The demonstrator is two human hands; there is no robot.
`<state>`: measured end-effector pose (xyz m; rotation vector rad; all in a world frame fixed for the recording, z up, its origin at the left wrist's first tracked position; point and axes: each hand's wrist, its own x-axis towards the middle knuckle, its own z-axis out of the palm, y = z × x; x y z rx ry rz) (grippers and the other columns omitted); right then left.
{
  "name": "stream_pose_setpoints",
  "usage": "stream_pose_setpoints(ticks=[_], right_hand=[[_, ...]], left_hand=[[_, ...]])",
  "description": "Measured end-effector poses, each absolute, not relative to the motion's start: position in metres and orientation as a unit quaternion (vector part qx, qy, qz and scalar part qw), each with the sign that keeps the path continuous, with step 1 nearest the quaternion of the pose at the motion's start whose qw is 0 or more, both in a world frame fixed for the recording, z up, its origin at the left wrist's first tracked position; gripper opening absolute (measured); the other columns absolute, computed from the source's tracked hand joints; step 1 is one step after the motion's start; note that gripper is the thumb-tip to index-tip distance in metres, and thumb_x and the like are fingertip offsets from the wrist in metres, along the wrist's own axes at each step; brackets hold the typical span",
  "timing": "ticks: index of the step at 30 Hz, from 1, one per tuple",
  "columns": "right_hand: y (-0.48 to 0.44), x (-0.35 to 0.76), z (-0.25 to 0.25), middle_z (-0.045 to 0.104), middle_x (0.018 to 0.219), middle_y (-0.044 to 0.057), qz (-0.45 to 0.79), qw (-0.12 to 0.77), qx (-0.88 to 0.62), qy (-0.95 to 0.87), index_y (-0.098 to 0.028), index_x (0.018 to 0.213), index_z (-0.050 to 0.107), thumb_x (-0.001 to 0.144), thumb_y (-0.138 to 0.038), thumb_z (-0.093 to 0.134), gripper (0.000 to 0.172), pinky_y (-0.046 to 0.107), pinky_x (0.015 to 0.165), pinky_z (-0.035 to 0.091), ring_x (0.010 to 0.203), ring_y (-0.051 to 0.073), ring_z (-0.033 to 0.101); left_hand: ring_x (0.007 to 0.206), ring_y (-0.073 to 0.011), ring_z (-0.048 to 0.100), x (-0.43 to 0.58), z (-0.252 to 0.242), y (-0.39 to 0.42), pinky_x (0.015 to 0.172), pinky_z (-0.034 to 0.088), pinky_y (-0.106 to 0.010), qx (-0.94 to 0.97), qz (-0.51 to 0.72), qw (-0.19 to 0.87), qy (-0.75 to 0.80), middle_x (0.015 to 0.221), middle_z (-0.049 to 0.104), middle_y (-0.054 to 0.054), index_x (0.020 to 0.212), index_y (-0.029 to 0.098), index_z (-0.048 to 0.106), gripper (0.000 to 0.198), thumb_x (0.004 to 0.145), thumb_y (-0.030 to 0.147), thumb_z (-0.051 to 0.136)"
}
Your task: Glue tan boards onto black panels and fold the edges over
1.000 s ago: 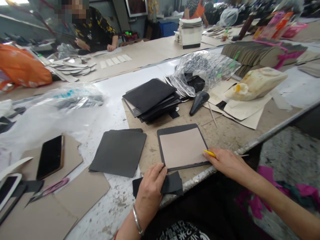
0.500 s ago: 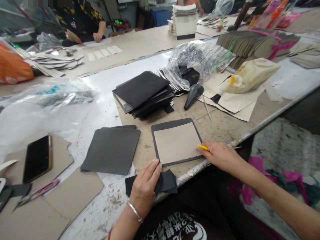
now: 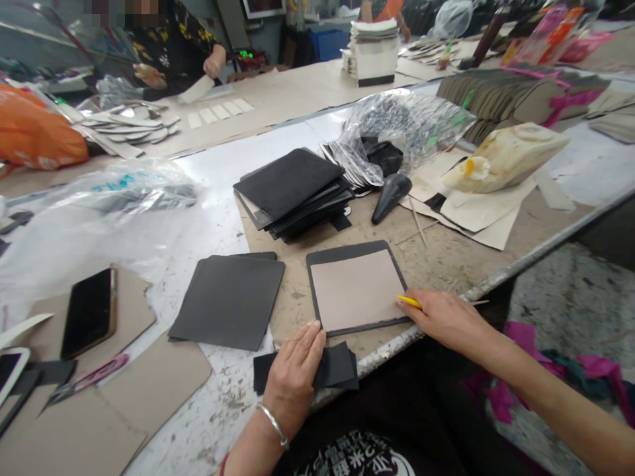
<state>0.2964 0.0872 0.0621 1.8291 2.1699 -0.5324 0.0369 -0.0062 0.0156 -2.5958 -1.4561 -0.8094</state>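
A tan card on a black backing sheet [image 3: 354, 287] lies flat near the table's front edge. My right hand [image 3: 446, 318] rests at its lower right corner, fingers closed around a thin yellow stick [image 3: 409, 301] whose tip touches the sheet. My left hand [image 3: 294, 373] lies flat with fingers stretched out on a small pile of black pieces [image 3: 335, 369] just below the sheet's left corner. To the left lies a loose dark grey sheet [image 3: 228, 301]; behind is a stack of black sheets [image 3: 292, 188].
A black pointed tool [image 3: 391, 196], a clear plastic bag [image 3: 401, 129] and a cream container [image 3: 506, 158] sit behind. At left are a phone [image 3: 89, 311], pink scissors [image 3: 92, 377] and brown cardboard [image 3: 153, 380]. Another person's hands [image 3: 213, 65] work at the far side.
My hands keep their places on the sheet and the black pieces. The view shifted slightly. The person at the far side has lifted a pale card.
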Motion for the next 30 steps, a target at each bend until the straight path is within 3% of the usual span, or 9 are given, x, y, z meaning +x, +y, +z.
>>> stream_pose_setpoints(ticks=[16, 30], right_hand=[[0.085, 0.294, 0.067, 0.066, 0.084, 0.008, -0.214, 0.1, 0.645, 0.727, -0.019, 0.087, 0.06, 0.088, -0.038, 0.033, 0.032, 0.027, 0.065, 0.038, 0.081, 0.022, 0.062], [0.088, 0.3, 0.056, 0.066, 0.085, 0.009, -0.202, 0.118, 0.62, 0.749, -0.019, 0.087, 0.058, 0.087, -0.04, 0.031, 0.034, 0.027, 0.066, 0.036, 0.081, 0.023, 0.061]], left_hand=[[0.104, -0.021, 0.057, 0.036, 0.016, -0.003, 0.087, 0.05, -0.033, -0.85, -0.262, 0.086, -0.45, 0.107, 0.064, -0.015, 0.107, 0.007, 0.057, 0.043, 0.075, -0.006, 0.033], [0.105, -0.0244, 0.055, 0.038, 0.015, -0.005, 0.087, 0.051, -0.039, -0.849, -0.257, 0.039, -0.461, 0.109, 0.062, -0.018, 0.109, 0.005, 0.055, 0.04, 0.074, -0.006, 0.038]])
